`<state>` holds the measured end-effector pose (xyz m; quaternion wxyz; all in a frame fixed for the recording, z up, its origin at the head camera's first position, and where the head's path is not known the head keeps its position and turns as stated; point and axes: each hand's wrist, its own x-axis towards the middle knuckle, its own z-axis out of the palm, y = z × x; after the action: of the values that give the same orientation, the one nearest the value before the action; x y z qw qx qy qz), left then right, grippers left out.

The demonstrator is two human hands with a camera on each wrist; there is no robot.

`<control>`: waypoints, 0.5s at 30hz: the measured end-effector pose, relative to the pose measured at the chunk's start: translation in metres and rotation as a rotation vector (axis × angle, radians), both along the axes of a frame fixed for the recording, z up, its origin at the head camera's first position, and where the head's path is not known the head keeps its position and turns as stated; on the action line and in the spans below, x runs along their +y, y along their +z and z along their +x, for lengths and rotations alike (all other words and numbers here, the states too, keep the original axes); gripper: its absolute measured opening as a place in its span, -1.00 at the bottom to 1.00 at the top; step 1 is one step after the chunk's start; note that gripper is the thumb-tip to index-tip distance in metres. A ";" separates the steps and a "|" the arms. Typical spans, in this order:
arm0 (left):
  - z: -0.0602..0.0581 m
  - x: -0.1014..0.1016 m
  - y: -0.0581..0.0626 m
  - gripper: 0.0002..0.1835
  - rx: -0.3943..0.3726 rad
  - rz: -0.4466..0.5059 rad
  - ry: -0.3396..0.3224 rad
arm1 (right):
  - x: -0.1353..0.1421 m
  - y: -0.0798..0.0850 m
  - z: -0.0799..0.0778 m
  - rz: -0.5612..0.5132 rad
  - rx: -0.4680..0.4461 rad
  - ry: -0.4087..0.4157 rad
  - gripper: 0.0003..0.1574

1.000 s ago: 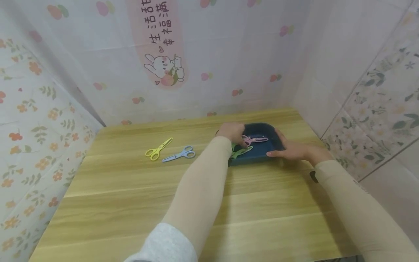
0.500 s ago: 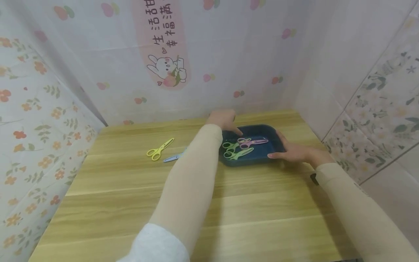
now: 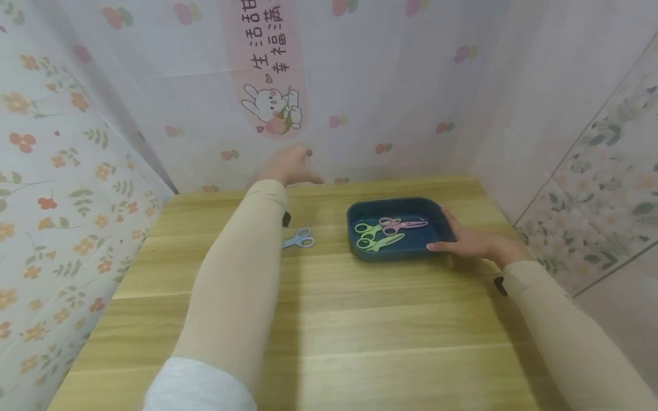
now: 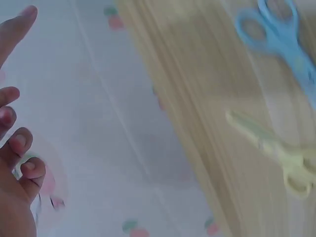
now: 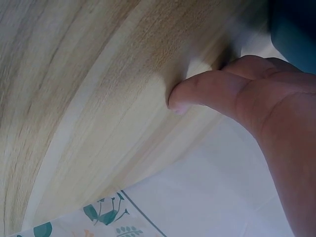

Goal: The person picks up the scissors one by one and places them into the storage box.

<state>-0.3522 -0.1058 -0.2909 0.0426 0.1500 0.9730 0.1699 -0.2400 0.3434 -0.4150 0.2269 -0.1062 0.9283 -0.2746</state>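
My left hand (image 3: 288, 165) is raised above the table's back edge, its fingers loosely bent with nothing held. Below it in the left wrist view lie blue scissors (image 4: 284, 42) and yellow scissors (image 4: 291, 160) on the table. The forearm hides the yellow pair in the head view. A dark blue tray (image 3: 390, 256) stands at the back right, containing pink scissors (image 3: 411, 224) and two green pairs, one being the front green scissors (image 3: 382, 242). My right hand (image 3: 470, 242) grips the tray at its right end, thumb by the front corner and fingers along the side.
The wooden table (image 3: 360, 331) meets a printed curtain (image 3: 360, 114) at the back. A flowered wall covering (image 3: 67, 188) rises on the left, and another covering (image 3: 581, 171) closes the right side.
My left hand has come out of the tray, moved left and risen over the back of the table, uncovering the scissors inside. The right hand stays at the tray's right end.
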 end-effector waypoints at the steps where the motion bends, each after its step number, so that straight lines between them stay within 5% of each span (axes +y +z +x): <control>1: 0.000 -0.009 0.001 -0.02 0.002 -0.009 0.002 | 0.000 -0.001 0.000 0.000 0.000 0.001 0.62; 7: 0.011 -0.069 -0.009 -0.03 0.027 0.041 0.064 | 0.000 -0.007 -0.003 0.026 0.018 0.009 0.63; 15: 0.049 -0.144 -0.056 0.04 -0.053 0.079 0.164 | 0.000 -0.005 -0.005 0.026 -0.001 0.008 0.62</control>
<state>-0.3035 -0.2496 -0.3471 0.0485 0.0667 0.9732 0.2149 -0.2447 0.3436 -0.4198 0.2298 -0.1071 0.9313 -0.2617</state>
